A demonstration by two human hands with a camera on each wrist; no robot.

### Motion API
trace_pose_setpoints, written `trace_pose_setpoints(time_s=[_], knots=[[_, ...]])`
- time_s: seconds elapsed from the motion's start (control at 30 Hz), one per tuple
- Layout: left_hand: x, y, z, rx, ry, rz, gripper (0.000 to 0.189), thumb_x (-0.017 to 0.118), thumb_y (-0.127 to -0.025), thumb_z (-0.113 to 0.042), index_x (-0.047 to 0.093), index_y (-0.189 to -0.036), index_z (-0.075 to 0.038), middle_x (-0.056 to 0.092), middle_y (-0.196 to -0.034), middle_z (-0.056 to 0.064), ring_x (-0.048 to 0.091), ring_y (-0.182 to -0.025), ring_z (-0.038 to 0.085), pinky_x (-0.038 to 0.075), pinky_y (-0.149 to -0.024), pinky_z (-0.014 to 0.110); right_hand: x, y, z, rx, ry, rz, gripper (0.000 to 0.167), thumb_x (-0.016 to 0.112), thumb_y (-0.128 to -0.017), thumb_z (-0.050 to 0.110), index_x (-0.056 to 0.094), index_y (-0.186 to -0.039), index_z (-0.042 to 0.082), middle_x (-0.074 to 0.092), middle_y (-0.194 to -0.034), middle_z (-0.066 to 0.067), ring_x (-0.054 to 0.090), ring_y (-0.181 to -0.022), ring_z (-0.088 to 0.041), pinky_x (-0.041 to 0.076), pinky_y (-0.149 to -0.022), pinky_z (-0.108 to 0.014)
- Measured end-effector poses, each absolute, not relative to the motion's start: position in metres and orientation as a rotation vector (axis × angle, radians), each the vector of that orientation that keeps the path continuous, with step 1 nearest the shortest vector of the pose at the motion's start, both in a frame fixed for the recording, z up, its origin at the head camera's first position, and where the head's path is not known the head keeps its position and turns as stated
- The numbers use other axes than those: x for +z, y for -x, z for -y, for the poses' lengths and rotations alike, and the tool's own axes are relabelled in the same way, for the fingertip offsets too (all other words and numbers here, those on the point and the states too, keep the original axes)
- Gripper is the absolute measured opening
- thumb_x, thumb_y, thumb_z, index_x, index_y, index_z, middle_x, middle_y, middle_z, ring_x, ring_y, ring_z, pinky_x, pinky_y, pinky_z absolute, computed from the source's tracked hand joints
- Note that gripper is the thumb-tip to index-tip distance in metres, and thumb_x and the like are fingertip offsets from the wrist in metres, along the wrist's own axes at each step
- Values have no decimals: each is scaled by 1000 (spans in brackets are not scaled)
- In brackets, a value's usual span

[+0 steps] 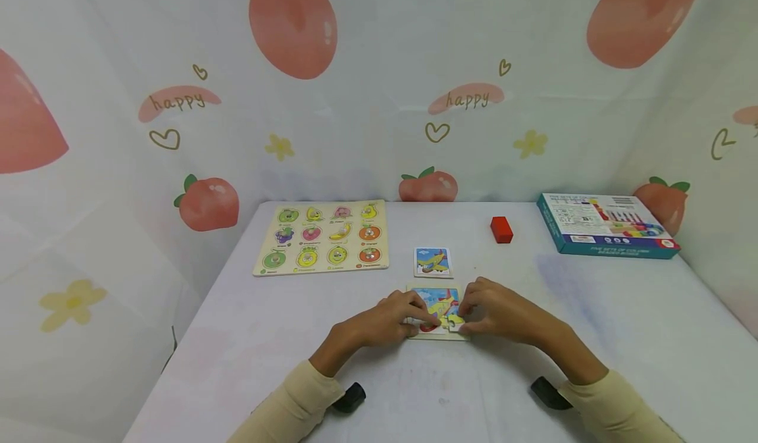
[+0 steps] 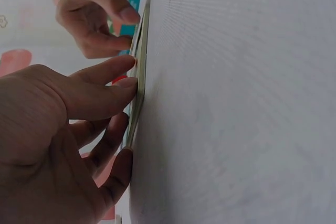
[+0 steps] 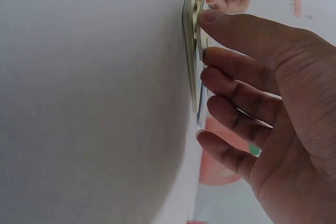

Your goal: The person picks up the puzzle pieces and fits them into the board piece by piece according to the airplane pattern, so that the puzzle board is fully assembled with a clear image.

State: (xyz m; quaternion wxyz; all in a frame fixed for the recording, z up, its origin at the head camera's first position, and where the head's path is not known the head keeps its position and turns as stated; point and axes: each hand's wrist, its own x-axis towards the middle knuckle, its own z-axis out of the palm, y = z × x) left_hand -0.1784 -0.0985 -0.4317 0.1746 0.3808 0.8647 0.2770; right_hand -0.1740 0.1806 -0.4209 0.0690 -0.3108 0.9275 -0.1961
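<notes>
A small jigsaw puzzle with a yellow airplane picture lies on the table in a pale wooden frame [image 1: 438, 337]. On its left side, my left hand [image 1: 393, 318] rests with the index finger reaching over the picture and touching it. At the lower right of the frame, my right hand [image 1: 500, 308] pinches a white and yellow puzzle piece [image 1: 454, 324] between thumb and index finger. In the right wrist view this piece [image 3: 202, 35] is tilted, partly above the frame. A matching airplane picture card [image 1: 433, 262] lies just behind the puzzle.
A wooden fruit puzzle board [image 1: 383, 239] lies at the back left. A red block [image 1: 501, 230] sits at the back, right of the card. The flat teal and white box [image 1: 616, 255] lies at the back right. A printed cloth [image 1: 367, 140] hangs behind the table.
</notes>
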Motion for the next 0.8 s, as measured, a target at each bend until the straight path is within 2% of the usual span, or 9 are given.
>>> trace_pose_setpoints(time_s=[0.33,0.8], knots=[[-433,179,99,788,-1092,-2457,38,67,-102,-4,77,-132,-24,62,-125,-2,47,-112,10,39,-93,27,-422,172,-178,-596,943,-2781,25,90,-84,42,83,-98,23,64,-96,16,55,-98,-9,58,-90,-34],[-433,179,99,790,-1092,-2449,37,67,-102,-5,77,-132,-24,63,-125,-3,47,-112,10,39,-92,27,-424,171,-175,-584,937,-2792,20,89,-86,38,82,-99,25,65,-98,14,57,-101,-11,58,-90,-34]])
